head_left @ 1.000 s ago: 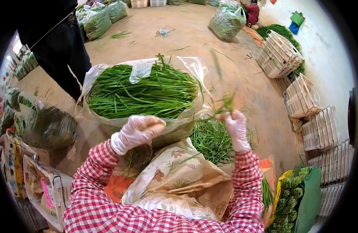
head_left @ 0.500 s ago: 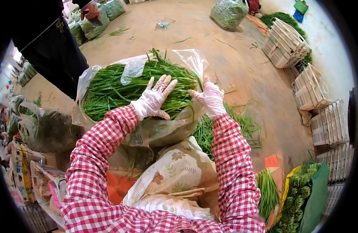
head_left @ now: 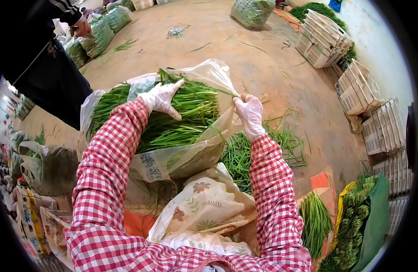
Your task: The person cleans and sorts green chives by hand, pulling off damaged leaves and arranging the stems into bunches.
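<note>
A clear plastic bag [head_left: 191, 156] filled with long, thin green stalks that look like chives [head_left: 200, 104] lies in front of me. My left hand [head_left: 162, 99], in a whitish glove, rests on top of the stalks with thumb and fingers spread. At the bag's right side, my right hand [head_left: 250, 112], gloved the same way, pinches the gathered plastic rim and pulls it taut to the right. Printed marks show on the bag's near side. Below it a floral-patterned apron [head_left: 204, 204] covers my lap.
Loose green stalks [head_left: 238, 158] are strewn on the floor beside the bag. A tied green bunch [head_left: 315, 220] and a green-yellow sack [head_left: 372, 222] lie at lower right. White crates [head_left: 324, 41] line the right wall. A person in dark trousers [head_left: 54, 86] stands at left.
My left hand has slid left and away from me over the stalks. My right hand keeps its pinch on the bag's rim, drawing it outward. The near side of the bag has risen.
</note>
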